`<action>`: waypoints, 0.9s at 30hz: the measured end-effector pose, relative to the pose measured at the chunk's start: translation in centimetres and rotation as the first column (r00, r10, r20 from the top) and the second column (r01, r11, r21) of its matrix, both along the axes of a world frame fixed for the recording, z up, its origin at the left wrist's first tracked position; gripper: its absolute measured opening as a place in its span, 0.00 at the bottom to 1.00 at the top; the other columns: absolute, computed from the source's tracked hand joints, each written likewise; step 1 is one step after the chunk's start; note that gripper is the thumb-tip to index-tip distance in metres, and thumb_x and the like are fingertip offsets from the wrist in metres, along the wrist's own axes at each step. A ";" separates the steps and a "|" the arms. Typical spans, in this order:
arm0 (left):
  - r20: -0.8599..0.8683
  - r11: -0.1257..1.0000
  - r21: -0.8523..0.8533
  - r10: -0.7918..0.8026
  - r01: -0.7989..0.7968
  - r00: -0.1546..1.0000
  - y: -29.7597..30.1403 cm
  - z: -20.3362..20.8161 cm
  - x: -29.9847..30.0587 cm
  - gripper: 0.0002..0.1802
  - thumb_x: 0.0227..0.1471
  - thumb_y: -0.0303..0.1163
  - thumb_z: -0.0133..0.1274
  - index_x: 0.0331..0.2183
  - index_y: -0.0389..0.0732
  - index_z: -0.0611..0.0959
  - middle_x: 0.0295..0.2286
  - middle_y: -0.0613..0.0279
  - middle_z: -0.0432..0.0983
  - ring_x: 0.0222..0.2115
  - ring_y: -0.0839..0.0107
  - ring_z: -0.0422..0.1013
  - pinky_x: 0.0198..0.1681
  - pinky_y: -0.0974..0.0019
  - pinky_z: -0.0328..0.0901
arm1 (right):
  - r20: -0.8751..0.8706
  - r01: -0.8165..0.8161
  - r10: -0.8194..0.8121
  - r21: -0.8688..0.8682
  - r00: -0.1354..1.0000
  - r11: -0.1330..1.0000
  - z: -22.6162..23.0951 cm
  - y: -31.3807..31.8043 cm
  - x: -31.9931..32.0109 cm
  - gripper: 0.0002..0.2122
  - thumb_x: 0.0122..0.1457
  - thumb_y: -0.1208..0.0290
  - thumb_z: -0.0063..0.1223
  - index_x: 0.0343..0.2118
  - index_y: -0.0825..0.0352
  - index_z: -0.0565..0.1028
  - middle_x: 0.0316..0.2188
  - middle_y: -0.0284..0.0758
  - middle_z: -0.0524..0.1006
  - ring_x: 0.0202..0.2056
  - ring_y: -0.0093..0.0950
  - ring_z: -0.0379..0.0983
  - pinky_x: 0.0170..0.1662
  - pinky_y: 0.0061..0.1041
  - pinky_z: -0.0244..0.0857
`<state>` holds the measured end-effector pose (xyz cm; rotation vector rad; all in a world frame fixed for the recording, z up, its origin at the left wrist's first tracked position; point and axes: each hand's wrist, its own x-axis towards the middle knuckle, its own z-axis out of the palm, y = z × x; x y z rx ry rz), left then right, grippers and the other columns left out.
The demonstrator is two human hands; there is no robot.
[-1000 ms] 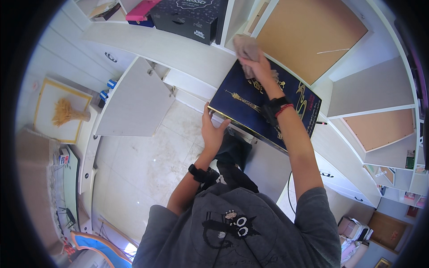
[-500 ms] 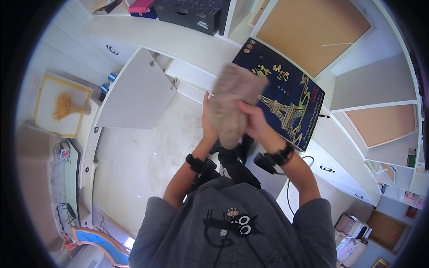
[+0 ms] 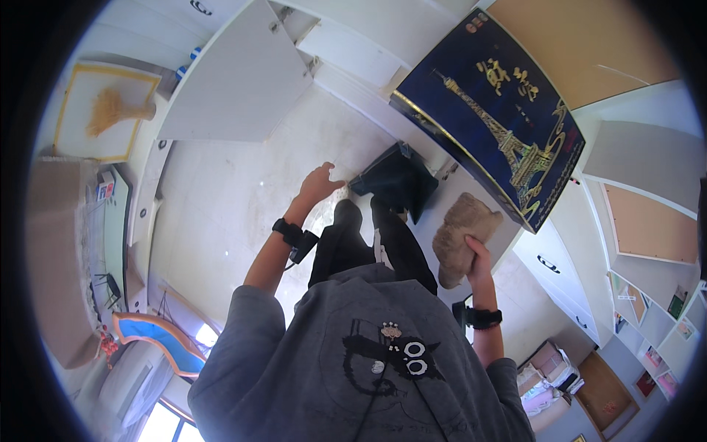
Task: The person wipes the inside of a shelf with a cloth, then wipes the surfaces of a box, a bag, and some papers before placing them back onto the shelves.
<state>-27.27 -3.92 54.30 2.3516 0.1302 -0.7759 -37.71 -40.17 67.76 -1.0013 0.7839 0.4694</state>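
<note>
Your right hand (image 3: 480,263) grips a brown cloth (image 3: 462,227) that extends ahead of its fingers; the blue box (image 3: 508,118) lies farther ahead. Your left hand (image 3: 317,186) is empty, fingers loosely parted, with a dark bag (image 3: 398,180) just to its right.

I see a pale floor (image 3: 206,199), a white cupboard door (image 3: 232,88) wide open, white shelves (image 3: 641,151) on my right, a brown door (image 3: 605,390), a bright window (image 3: 163,426) at lower left
</note>
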 end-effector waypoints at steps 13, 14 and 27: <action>-0.215 0.995 -0.088 0.035 -0.055 0.976 -0.2 -10.4 -4.7 0.26 0.40 0.43 0.53 0.41 0.39 0.71 0.35 0.50 0.73 0.38 0.55 0.69 0.40 0.59 0.63 | -0.419 -0.534 0.429 -0.173 0.801 0.828 -16.1 2.8 1.6 0.22 0.43 0.64 0.56 0.39 0.74 0.70 0.31 0.37 0.74 0.31 0.29 0.72 0.34 0.22 0.65; -0.219 0.995 -0.076 0.048 -0.066 0.975 0.2 -11.8 -5.3 0.25 0.40 0.43 0.53 0.41 0.39 0.72 0.34 0.51 0.73 0.38 0.55 0.69 0.40 0.59 0.63 | -0.481 -0.637 0.492 -0.200 0.726 0.745 -16.9 3.2 2.2 0.21 0.42 0.64 0.56 0.37 0.75 0.71 0.30 0.37 0.74 0.29 0.29 0.72 0.32 0.22 0.65; -0.372 0.912 0.017 0.387 -0.411 0.844 5.6 -26.3 -12.4 0.19 0.42 0.42 0.51 0.35 0.40 0.75 0.30 0.49 0.75 0.36 0.54 0.70 0.40 0.58 0.64 | -0.448 -0.988 0.894 -0.124 -0.026 -0.091 -34.1 6.2 4.5 0.29 0.36 0.62 0.54 0.43 0.72 0.67 0.38 0.40 0.71 0.37 0.31 0.67 0.42 0.25 0.59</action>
